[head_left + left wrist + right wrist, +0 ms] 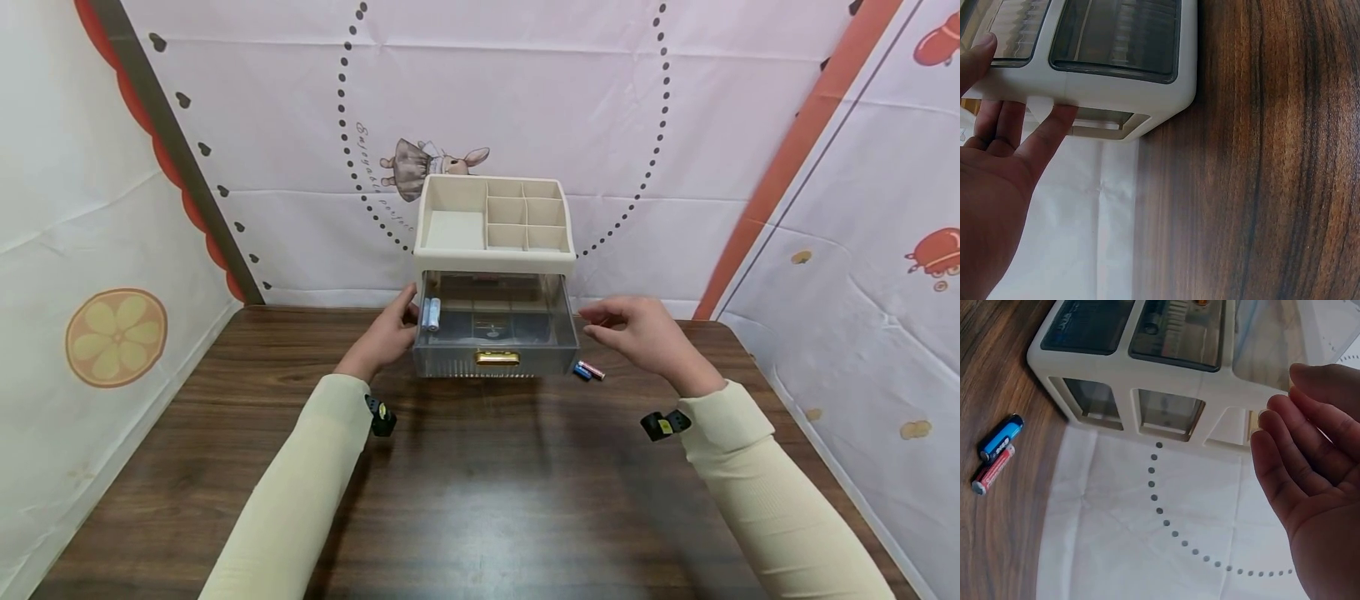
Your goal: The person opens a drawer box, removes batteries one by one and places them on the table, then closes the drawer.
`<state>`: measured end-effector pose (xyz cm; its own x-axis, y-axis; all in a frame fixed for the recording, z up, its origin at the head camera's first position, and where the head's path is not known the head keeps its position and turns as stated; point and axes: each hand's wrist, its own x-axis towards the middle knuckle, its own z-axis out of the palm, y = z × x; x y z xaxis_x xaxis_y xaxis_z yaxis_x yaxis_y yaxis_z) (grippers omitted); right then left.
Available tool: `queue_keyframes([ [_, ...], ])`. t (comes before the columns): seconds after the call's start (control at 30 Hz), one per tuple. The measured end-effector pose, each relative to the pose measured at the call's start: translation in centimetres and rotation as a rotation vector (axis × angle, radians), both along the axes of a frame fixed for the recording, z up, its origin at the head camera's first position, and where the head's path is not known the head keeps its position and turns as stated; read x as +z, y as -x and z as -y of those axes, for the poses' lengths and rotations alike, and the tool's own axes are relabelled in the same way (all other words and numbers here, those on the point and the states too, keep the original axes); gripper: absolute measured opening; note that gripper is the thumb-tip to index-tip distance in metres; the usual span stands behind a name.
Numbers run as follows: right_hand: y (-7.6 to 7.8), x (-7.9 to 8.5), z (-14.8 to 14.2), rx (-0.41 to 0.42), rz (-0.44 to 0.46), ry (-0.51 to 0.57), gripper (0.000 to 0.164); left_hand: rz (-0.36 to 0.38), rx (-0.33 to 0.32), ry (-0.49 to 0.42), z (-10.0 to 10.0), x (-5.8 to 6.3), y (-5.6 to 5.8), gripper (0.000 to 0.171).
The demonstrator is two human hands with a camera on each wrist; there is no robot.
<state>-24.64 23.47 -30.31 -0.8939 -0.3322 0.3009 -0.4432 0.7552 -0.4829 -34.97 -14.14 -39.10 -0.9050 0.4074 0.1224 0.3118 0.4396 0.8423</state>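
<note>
A cream desk organizer (495,262) stands at the back of the table, its clear top drawer (532,360) pulled out toward me. Two pale blue batteries (433,315) lie at the drawer's left side. My left hand (386,333) grips the organizer's left side, thumb on the front frame and fingers at the side opening, as the left wrist view shows. Beside the drawer's right side, my right hand (633,332) is raised with loosely bent fingers and holds nothing. A blue battery (1001,437) and a red battery (994,470) lie together on the table.
Open compartments (525,227) divide the organizer's top. The wooden table (480,483) stretches out in front, with printed cloth (525,100) hanging behind it and at both sides. A gold handle (497,358) marks the drawer front.
</note>
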Motion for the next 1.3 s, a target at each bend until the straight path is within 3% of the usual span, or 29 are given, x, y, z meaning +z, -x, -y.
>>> queue_keyframes([
  [0.4,-0.8,0.9,0.7,0.001,-0.041,0.027,0.024,-0.008,0.002,-0.003,0.0,-0.1,0.0,0.071],
  [0.97,-1.7,2.0,1.6,0.056,-0.161,0.062,0.026,0.052,-0.024,-0.034,0.0,0.0,-0.4,0.077],
  [1.3,-2.1,2.7,2.2,0.082,-0.226,0.048,0.027,0.011,-0.02,-0.037,0.0,-0.2,-0.1,0.075],
])
